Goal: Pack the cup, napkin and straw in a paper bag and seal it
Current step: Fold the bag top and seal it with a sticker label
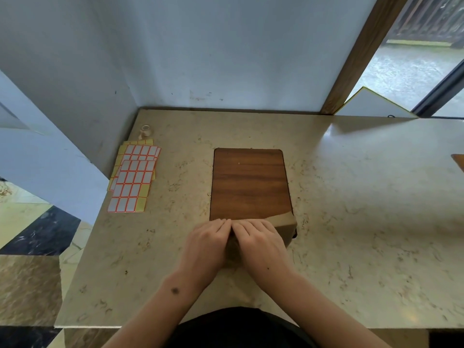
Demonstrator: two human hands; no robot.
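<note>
A brown paper bag [286,228] stands on the countertop at the near edge of a wooden inset panel [251,182], its top folded over. Both hands sit side by side on top of it. My left hand [208,243] and my right hand [261,243] curl their fingers over the folded top edge and hold it down. Only the bag's right corner and a strip between the hands show. No cup, napkin or straw is visible.
Sheets of white labels with orange borders [133,177] lie at the left of the beige stone counter [351,222]. A small tape roll [146,130] stands behind them near the wall. A white board [371,104] leans at the back right.
</note>
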